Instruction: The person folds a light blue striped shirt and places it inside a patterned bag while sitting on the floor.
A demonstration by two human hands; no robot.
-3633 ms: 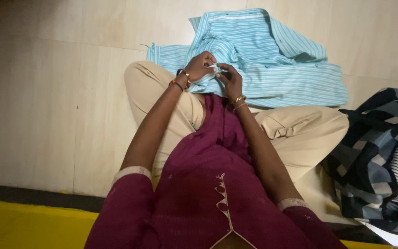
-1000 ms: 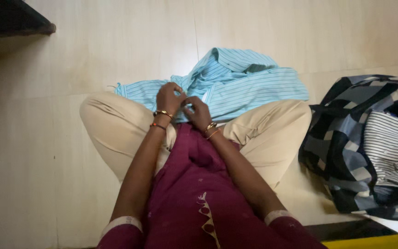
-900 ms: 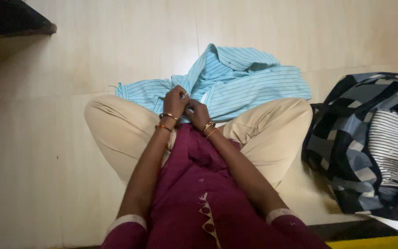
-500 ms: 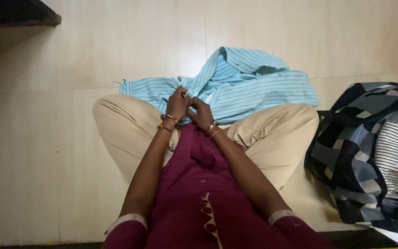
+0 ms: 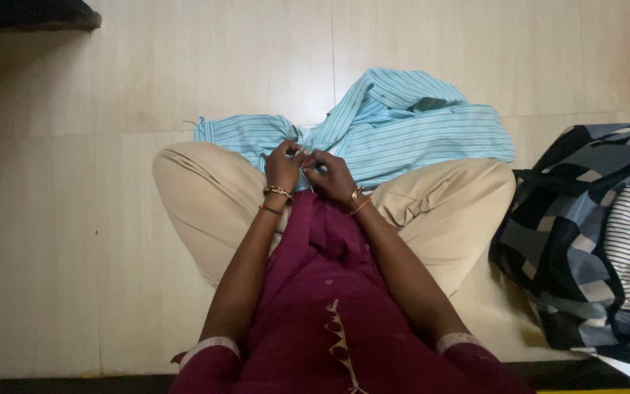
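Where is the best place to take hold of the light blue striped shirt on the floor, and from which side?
Probably the near edge of the striped shirt, approached from the lap side: it lies bunched over the knees, where the left hand and right hand already pinch it. The far part lies crumpled on the tiled floor.

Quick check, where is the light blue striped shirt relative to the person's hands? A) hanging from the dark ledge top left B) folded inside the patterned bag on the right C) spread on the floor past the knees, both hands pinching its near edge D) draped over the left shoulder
C: the light blue striped shirt lies on the tile floor beyond the crossed legs, and the left hand and right hand meet on its near edge.
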